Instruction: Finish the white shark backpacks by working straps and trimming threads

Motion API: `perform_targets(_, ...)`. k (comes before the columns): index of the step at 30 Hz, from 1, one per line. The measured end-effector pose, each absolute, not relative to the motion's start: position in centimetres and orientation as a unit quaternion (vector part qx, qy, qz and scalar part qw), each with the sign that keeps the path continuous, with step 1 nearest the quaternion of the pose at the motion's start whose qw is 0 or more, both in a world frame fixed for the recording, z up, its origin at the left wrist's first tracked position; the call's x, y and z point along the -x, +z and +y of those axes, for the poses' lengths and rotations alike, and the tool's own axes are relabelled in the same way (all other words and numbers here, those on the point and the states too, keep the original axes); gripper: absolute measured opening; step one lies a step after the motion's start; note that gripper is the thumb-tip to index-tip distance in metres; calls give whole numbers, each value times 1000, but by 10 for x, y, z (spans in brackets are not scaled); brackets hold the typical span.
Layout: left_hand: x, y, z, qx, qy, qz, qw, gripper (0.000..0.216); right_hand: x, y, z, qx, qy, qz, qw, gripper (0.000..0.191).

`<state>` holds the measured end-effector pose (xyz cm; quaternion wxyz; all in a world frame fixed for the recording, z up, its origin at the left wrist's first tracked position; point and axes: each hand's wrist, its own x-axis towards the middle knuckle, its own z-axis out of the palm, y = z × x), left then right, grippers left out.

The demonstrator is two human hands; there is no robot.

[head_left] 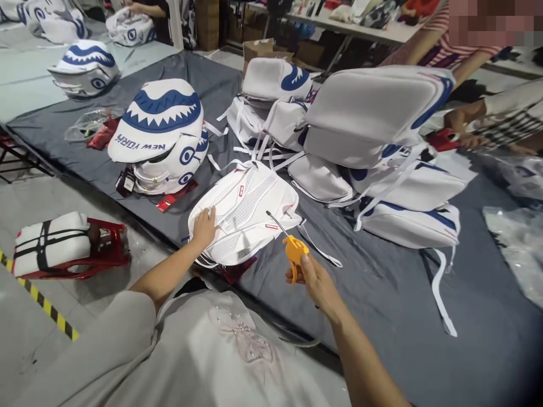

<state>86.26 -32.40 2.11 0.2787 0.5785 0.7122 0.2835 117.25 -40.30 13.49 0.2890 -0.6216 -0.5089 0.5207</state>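
Note:
A white backpack [258, 192] lies on the dark table cover in front of me, its back panel and straps facing up. My left hand [205, 227] rests on its left side, fingers stretched over the fabric and not gripped round anything. My right hand [311, 274] is closed on an orange-handled tool [296, 249] with a looped grip and a long thin metal stem. That stem points up and left, over the right part of the backpack. Whether its tip touches the fabric, I cannot tell.
A white-and-blue backpack [156, 135] with tags stands to the left; piled white backpacks [373, 124] rise on the right, straps trailing. Plastic bags [515, 243] lie at the far right. A red stool [114, 243] is on the floor. Other people's hands [464, 127] are across the table.

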Motion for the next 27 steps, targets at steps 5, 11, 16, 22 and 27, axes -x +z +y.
perform_targets(5, -830, 30, -356, -532, 347, 674, 378, 48, -1170, 146, -332, 649, 473, -550, 229, 63)
perform_targets(11, -812, 34, -374, -229, 412, 615, 633, 58, -1134, 134, -240, 706, 356, -602, 111, 43)
perform_targets(16, -800, 12, -337, -90, 340, 659, 665, 65, -1097, 132, -247, 600, 475, -641, -64, 46)
perform_targets(22, -798, 3, -324, -68, 286, 679, 672, 54, -1077, 158, -251, 589, 448, -669, -63, 47)
perform_targets(27, -805, 14, -325, -104, 272, 692, 660, 48, -1064, 161, -235, 632, 314, -704, -79, 46)
